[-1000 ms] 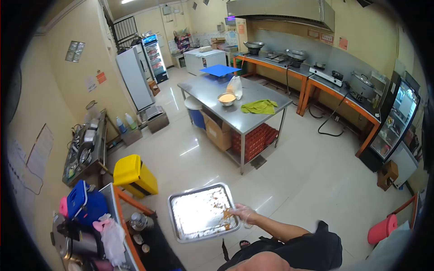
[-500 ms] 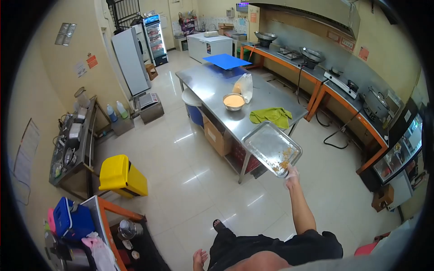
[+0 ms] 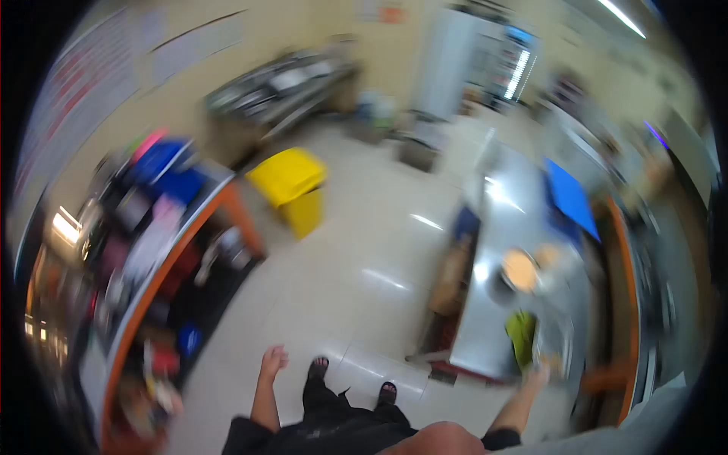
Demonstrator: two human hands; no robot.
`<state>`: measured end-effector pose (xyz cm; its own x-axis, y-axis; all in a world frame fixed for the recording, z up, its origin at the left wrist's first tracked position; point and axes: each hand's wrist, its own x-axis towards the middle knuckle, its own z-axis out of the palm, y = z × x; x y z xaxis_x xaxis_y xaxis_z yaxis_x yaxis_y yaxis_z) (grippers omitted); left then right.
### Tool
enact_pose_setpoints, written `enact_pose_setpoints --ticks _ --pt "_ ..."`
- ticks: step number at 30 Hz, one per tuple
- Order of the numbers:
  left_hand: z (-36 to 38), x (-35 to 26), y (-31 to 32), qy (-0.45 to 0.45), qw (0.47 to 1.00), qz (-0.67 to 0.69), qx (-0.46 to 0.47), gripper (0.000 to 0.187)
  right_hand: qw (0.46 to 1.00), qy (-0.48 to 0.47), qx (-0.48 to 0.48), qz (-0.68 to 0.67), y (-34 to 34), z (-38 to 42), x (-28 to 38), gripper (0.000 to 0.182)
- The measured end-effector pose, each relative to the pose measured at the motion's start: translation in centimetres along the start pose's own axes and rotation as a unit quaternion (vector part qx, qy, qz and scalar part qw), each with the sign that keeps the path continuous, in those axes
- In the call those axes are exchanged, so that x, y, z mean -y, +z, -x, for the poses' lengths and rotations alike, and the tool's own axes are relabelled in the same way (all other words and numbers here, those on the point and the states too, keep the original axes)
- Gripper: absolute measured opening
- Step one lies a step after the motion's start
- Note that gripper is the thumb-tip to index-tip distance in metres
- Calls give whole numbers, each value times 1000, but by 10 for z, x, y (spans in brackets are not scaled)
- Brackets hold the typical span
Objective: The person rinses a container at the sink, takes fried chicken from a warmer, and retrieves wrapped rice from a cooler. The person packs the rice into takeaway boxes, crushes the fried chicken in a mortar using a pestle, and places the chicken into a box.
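My right hand (image 3: pixel 538 376) grips the near edge of a metal tray (image 3: pixel 560 334), which is blurred by motion and has brownish bits near my fingers. A green cloth (image 3: pixel 521 340) lies on the steel table (image 3: pixel 485 326) just left of the tray. Farther along the table stands a bowl of orange mixture (image 3: pixel 519 269), with a whitish plastic bag (image 3: pixel 563 265) beside it. Over the floor at my left side, my left hand (image 3: pixel 274 359) hangs with nothing in it, fingers loosely apart.
A blue board (image 3: pixel 570 199) lies at the table's far end. To the left are a yellow bin (image 3: pixel 292 189) and an orange-framed shelf table (image 3: pixel 163 292) loaded with items, including a blue cooler (image 3: pixel 168 171). An orange-framed counter (image 3: pixel 623 296) runs along the right.
My view has swung left, so the table and tray now sit at the right. The tray stays in my right hand. My left hand shows higher in view, still holding nothing.
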<state>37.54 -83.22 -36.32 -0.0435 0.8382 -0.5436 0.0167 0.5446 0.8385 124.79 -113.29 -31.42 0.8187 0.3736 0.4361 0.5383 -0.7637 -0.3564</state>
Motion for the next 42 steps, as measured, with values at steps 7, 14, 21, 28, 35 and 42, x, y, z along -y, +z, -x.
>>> enact_pose_setpoints --ticks 7,14,21,28,35,42 --pt "183 179 8 -233 969 17 -85 37 992 -123 -5 30 35 -29 108 31" --pt "346 325 -3 -264 934 2 -242 32 951 -285 85 -87 81 87 333 32" --pt "400 365 -51 -146 941 22 -305 28 949 -265 171 -13 45 209 397 34" --pt "449 387 -178 -186 889 276 -313 36 949 -33 211 -232 32 309 485 37" --pt "469 430 -244 -133 834 366 -390 40 877 -135 321 -331 -8 437 617 47" --pt "455 447 -236 -304 787 306 -440 25 742 -552 318 208 96 585 703 52"
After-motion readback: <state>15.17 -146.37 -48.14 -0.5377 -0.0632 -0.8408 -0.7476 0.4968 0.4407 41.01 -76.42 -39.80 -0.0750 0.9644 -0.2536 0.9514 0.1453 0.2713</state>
